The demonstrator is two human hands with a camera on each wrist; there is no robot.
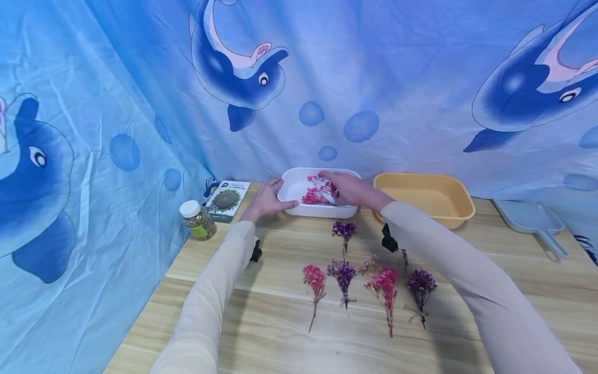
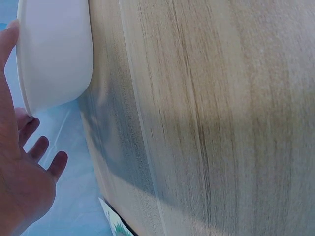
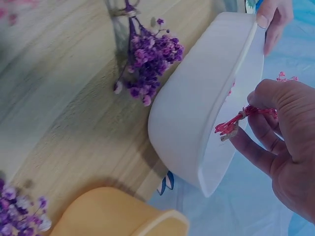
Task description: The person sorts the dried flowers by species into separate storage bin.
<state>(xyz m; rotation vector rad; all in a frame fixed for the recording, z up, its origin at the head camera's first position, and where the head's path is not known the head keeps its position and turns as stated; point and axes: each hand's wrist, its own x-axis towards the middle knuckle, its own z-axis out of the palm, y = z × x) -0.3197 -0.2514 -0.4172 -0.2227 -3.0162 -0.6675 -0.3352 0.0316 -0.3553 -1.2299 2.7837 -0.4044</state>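
My left hand [image 1: 269, 200] holds the left end of a white plastic basin [image 1: 322, 211], its thumb on the near rim; the left wrist view shows the other fingers [image 2: 39, 148] spread loosely beyond the corner. Over the basin's right half, my right hand [image 1: 348, 188] pinches the twine-tied red stems of a small bunch of pink dried flowers [image 3: 231, 127] between thumb and fingers. Pink blossoms [image 1: 314, 196] show inside the basin. In front of it lies a bunch of purple dried flowers [image 1: 344, 229], also large in the right wrist view.
Nearer on the wooden table lie pink bunches [image 1: 314, 279] [image 1: 385, 285] and purple bunches [image 1: 343, 274] [image 1: 422, 287]. A yellow basin [image 1: 420, 195] stands to the right, then a blue dustpan [image 1: 530, 215]. A lidded jar [image 1: 198, 221] and a booklet [image 1: 227, 200] are at left, before a blue curtain.
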